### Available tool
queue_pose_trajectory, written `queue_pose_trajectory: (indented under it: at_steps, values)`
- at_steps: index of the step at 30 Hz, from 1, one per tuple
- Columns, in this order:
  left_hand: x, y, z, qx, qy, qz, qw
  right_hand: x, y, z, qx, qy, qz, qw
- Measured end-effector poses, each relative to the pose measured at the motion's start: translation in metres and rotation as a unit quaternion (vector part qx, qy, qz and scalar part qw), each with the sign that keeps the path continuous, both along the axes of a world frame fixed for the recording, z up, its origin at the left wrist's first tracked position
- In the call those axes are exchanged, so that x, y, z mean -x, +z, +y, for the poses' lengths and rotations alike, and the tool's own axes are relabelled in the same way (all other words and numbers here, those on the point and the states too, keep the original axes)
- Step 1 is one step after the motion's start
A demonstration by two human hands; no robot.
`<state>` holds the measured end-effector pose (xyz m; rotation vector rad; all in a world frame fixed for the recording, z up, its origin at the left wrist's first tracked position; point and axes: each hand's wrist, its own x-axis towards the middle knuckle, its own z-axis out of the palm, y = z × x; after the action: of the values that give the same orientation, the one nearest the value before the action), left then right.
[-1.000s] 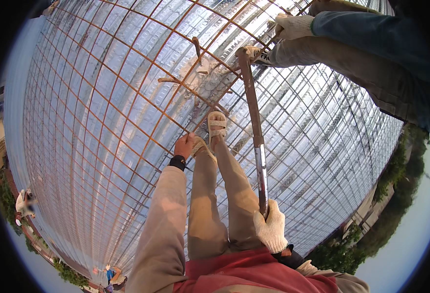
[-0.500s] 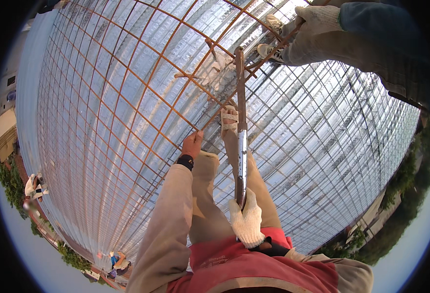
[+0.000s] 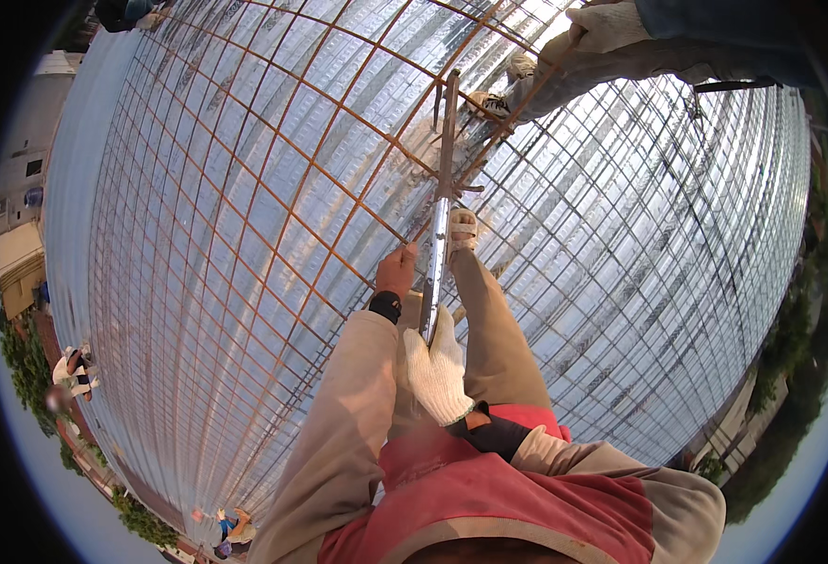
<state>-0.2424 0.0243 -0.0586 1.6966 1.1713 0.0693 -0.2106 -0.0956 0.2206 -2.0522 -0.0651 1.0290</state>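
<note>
My left hand (image 3: 396, 271), bare with a dark band at the wrist, is closed on the edge of a rusty steel mesh (image 3: 312, 163). My right hand (image 3: 437, 371), in a white knit glove, grips the lower end of a long metal bar (image 3: 438, 230). The bar has a shiny silver lower length and a rusty brown upper part. It points away from me, its far end over the mesh edge near another person's shoe (image 3: 489, 103). Whether that end touches the mesh I cannot tell.
Shiny ribbed metal decking (image 3: 564, 310) lies under the mesh, with a second, greyer mesh on the right. At the upper right a co-worker's gloved hand (image 3: 609, 26) is at the rusty mesh. My sandalled foot (image 3: 464, 228) stands near the bar. Other people (image 3: 74, 371) are at the far left edge.
My right hand and the bar have moved forward and a little left. My left hand stays on the mesh edge. The co-worker's shoe appears further up and left in view.
</note>
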Motion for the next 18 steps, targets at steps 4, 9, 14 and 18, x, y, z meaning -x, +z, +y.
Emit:
queue_pose_trajectory:
  at_steps: [4,9,14,18]
  values:
    - [0.013,0.011,0.013,0.048,-0.081,0.073,0.993,-0.004,0.012,0.014,0.006,-0.001,0.055,0.998]
    - [0.012,0.003,0.001,-0.008,-0.032,0.029,0.999,-0.031,0.001,-0.019,-0.021,0.002,0.102,0.995]
    - [0.013,0.003,0.008,0.039,-0.055,0.043,0.997,-0.094,0.076,-0.016,-0.048,-0.044,0.293,0.954]
    - [0.017,-0.001,0.008,0.036,-0.039,0.05,0.997,-0.14,0.139,0.0,-0.091,-0.091,0.377,0.917]
